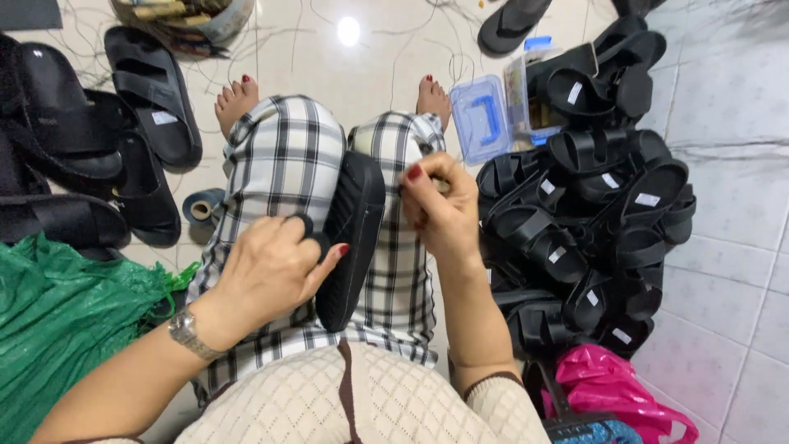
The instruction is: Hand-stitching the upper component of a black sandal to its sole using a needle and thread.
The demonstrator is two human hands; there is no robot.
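- A person sits on a pale tiled floor [723,271], seen from above, legs in black-and-white checked trousers [288,156] stretched forward.
- A black sandal [352,238] stands on its edge in the lap, wedged between the two thighs, sole turned to the right.
- The left hand [267,271], with a metal watch [187,333] on the wrist, rests over the sandal's left side; its fingers curl around the strap and the thumb, with a red nail, presses against the sole.
- The right hand [440,210] is held up just right of the sandal, not touching it; its fingertips are pressed together, pinching something small that cannot be made out.
- A heap of black sandals [600,222] lies to the right, with a clear blue plastic box [481,119] at its far end.
- More black sandals [99,156] lie on the left, above a green sack [66,329].
- A roll of tape [201,207] sits beside the left knee.
- A pink bag [608,386] lies near the right elbow.
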